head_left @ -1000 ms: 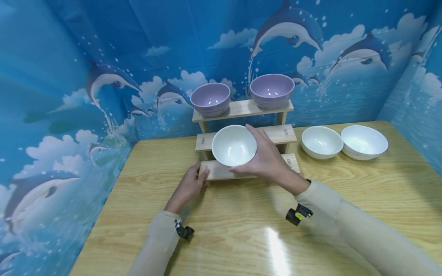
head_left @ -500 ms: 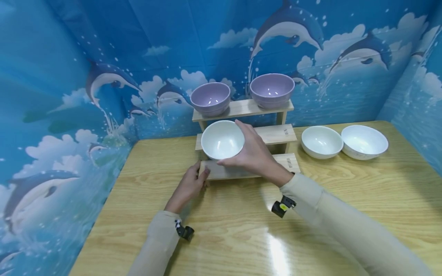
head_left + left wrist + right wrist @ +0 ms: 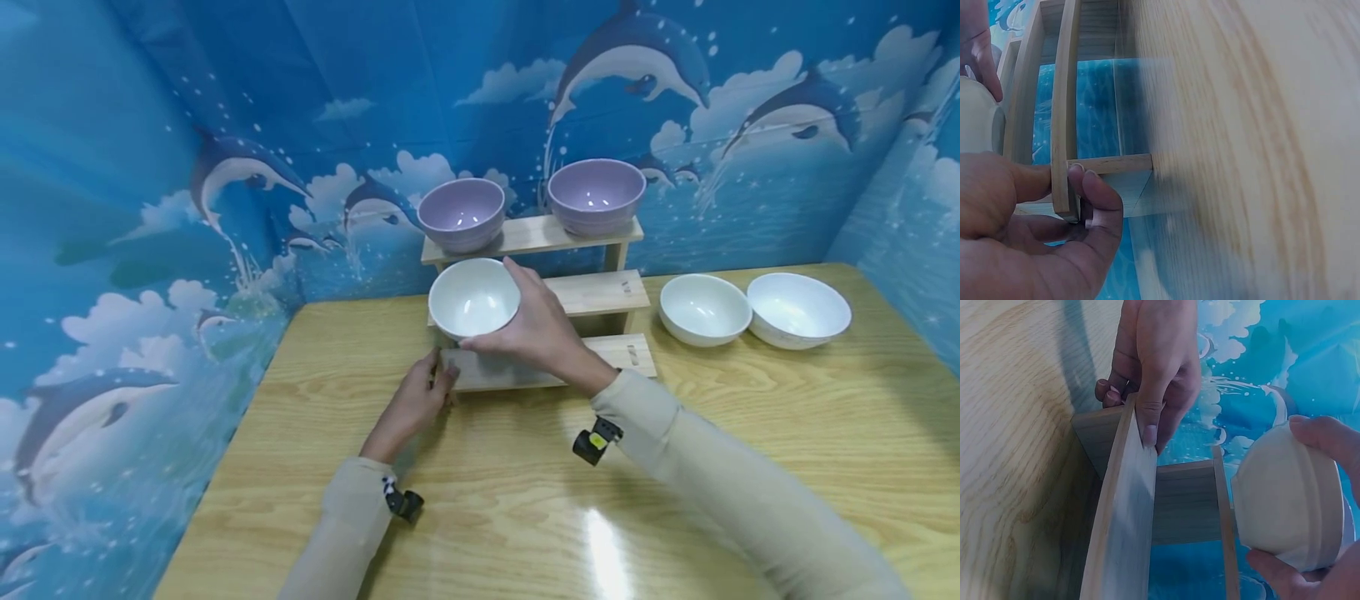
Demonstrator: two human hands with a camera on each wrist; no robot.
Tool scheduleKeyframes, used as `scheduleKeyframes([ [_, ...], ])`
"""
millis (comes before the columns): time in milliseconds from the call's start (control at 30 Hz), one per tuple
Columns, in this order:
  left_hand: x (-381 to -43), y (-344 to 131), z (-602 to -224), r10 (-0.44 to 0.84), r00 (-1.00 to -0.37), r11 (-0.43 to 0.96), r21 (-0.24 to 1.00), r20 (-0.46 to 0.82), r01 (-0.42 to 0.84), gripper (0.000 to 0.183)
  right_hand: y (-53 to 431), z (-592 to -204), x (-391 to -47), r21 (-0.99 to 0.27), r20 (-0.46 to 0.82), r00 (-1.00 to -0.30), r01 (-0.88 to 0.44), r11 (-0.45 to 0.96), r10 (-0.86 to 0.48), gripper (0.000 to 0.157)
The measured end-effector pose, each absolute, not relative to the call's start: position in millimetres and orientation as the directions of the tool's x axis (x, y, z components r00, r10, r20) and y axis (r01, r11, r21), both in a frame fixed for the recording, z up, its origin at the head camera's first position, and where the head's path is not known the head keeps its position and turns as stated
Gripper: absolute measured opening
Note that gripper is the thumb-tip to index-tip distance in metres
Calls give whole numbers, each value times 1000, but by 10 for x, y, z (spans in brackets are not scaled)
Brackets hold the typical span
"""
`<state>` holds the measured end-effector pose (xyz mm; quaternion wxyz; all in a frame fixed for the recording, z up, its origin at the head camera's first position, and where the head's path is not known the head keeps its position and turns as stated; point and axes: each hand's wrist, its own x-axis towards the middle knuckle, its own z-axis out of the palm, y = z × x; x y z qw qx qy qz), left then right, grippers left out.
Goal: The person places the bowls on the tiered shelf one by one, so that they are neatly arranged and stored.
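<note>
A white bowl (image 3: 474,298) is upright at the left end of the middle shelf (image 3: 600,292) of a three-step wooden stand, overlapping that shelf in the head view. My right hand (image 3: 536,329) grips the bowl from its right side, thumb in front and fingers at the back of the rim. The right wrist view shows the bowl's base (image 3: 1241,500) right at the shelf's edge. My left hand (image 3: 412,404) pinches the left end of the lowest board (image 3: 510,371), with the thumb (image 3: 1149,419) on top and fingers curled underneath.
Two purple bowls (image 3: 461,215) stand apart on the top shelf (image 3: 525,236). To the right of the stand, a white bowl (image 3: 705,310) and a wider white bowl (image 3: 798,310) sit side by side on the wood-grain table (image 3: 517,500). A dolphin-print backdrop (image 3: 420,83) rises behind.
My right hand has carried the white bowl leftward and slightly back, from mid-stand to the left end of the middle shelf. The left hand has kept its grip on the lowest board.
</note>
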<state>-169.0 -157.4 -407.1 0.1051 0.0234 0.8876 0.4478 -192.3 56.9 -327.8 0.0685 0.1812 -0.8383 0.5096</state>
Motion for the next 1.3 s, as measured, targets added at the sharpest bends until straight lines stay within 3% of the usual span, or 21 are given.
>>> scheduleKeyframes([
  [233,-1687,-1575,-4082,139,-973,594,802,-181,-64,65,572,-3300,-1953,-837,291,-929,-363,409,-228,124],
  [700,-1701,-1555,-4069,94,-968,617,777,-231,-125,67,543,-3322,-2022,-842,299,-924,-373,389,-240,115],
  [967,-1687,-1562,-4089,126,-977,602,796,-172,-62,66,527,-3348,-2056,-849,323,-913,-396,349,-250,103],
  [1300,-1700,-1565,-4092,115,-975,605,792,-193,-85,67,511,-3347,-2069,-859,322,-913,-393,329,-250,105],
])
